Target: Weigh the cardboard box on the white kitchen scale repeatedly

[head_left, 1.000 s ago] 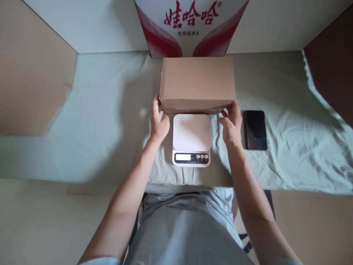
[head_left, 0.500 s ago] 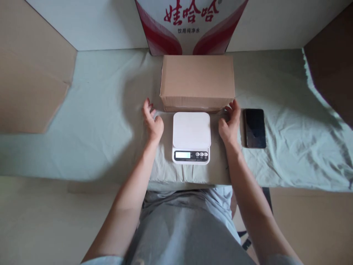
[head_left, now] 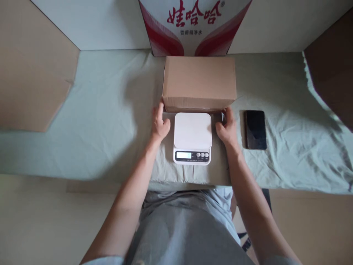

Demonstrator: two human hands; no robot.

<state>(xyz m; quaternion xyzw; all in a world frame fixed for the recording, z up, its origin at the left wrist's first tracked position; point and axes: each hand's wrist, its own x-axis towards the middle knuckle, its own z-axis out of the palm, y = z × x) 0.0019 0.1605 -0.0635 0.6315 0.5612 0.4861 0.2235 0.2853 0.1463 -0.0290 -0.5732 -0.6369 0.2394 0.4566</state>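
Note:
A closed brown cardboard box lies on the green cloth just behind a white kitchen scale. My left hand is at the scale's left side, its fingertips reaching the box's lower front left corner. To the right of the scale is my right hand, fingers loosely curled at the box's lower front right corner. Neither hand closes around anything. The scale's platform is bare and its display is lit, but I cannot read it.
A black phone lies face up right of my right hand. A red and white printed carton stands behind the box. Cardboard panels flank the green cloth on both sides.
The box, held slightly raised by both hands a second ago, now rests behind the scale. My hands let go and spread, then came back in beside the scale.

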